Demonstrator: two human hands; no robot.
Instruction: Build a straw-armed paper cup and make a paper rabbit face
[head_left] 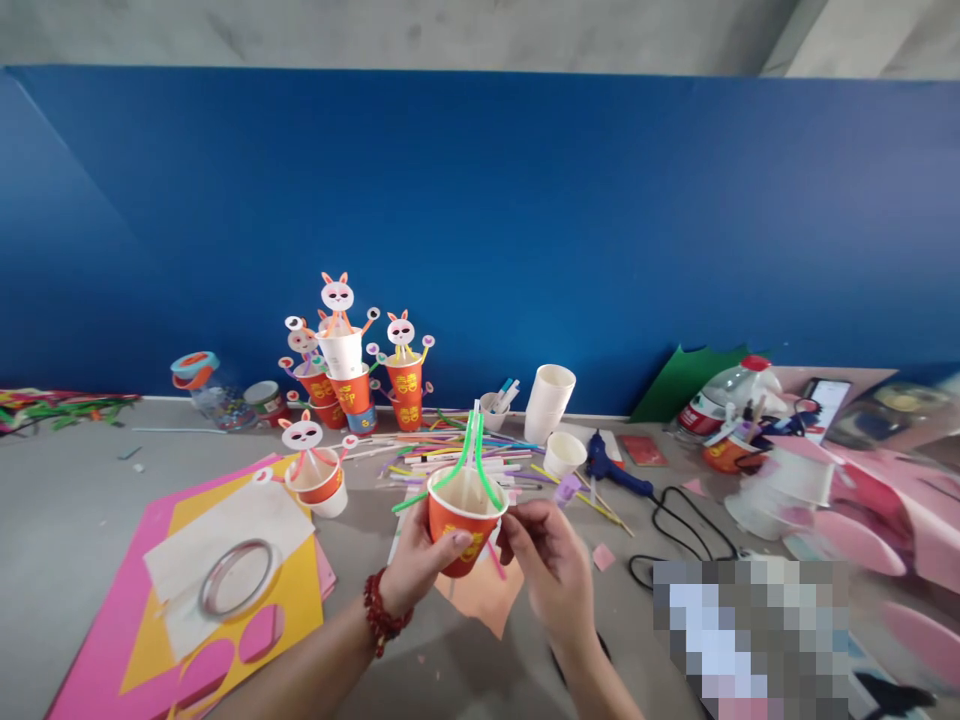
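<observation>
A: Main piece?
B: Paper cup, one, red-orange with yellow lettering, mouth upward, held above the counter in front of the person. Green strips, bent, rising from its mouth, with a white strip between.

A: Hands?
B: Left hand, bead bracelet at wrist; grip clamped on the paper cup, thumb across the front. Right hand, at the right side of the rim; grip with fingertips drawn together; whether anything is pinched there, cannot tell.

A: Below and left?
B: Orange paper, one piece, on the counter beneath the paper cup. Tape roll, one, lying flat on a white sheet, over yellow paper and pink paper. Rabbit cup, one, standing near the sheets' far edge.

A: Rear?
B: White cups, tall stack, leaning slightly. Small cup, white, tilted, just beside. Marker cup, one, holding pens. Blue panel, behind all.

A: Right?
B: Glue gun, blue, lying down, black cord looped on the counter. Bottle, red cap. Phone, propped, screen lit.
</observation>
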